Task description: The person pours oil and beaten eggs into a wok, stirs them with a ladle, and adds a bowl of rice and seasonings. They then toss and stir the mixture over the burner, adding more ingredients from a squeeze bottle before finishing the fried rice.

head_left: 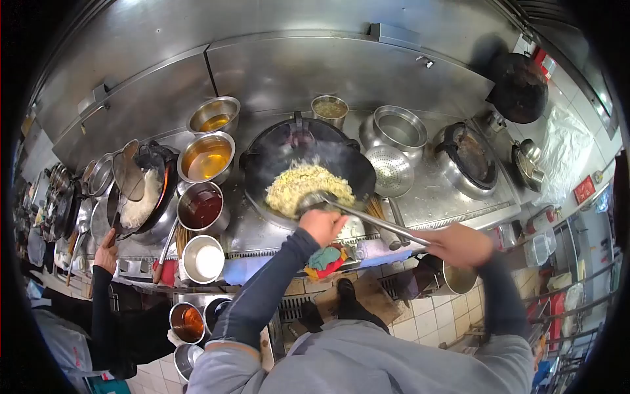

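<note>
A large black wok point(262, 148) sits on the burner in front of me, with steaming fried rice point(302, 180) in it. My left hand point(319, 226) is closed at the wok's near rim; its grip is partly hidden. Just below that hand lies a bunched green, red and yellow cloth point(326, 259). In my right hand point(459, 245) is the end of a long-handled ladle point(374, 220). The ladle's bowl rests in the near side of the rice.
A perforated strainer point(390, 171) and a steel pot point(397, 128) stand right of the wok. Bowls of yellow liquid point(207, 157) and a pot of dark red sauce point(200, 207) stand left. Further left, a co-worker's hand point(105, 253) is at another wok point(164, 190).
</note>
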The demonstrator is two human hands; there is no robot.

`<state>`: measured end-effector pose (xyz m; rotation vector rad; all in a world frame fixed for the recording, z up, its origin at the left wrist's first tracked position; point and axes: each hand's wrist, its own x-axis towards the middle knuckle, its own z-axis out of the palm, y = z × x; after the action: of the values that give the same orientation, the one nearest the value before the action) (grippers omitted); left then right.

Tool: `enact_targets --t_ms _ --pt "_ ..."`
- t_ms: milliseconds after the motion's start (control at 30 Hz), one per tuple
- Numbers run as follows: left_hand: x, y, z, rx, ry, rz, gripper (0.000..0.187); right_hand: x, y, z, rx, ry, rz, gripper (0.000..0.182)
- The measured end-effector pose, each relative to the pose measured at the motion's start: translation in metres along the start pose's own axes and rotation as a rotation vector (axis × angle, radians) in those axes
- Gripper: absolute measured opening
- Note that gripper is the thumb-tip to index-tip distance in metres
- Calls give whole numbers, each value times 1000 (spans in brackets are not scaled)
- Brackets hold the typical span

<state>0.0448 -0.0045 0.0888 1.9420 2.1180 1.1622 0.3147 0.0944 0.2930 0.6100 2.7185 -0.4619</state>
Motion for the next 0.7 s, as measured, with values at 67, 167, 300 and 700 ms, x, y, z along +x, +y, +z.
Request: enact_targets --t_ms 67,167,300,700 --pt "-15 -28 51 44 36 -114 35 64 23 54 -5 170 -99 49" --pt "-72 -21 95 78 -98 -177 33 95 24 113 7 287 -58 50" --pt "-53 5 41 160 -173 -140 36 68 25 149 137 381 -10 51" --pt "-18 -100 50 193 -78 -448 38 171 229 44 -508 305 83 53"
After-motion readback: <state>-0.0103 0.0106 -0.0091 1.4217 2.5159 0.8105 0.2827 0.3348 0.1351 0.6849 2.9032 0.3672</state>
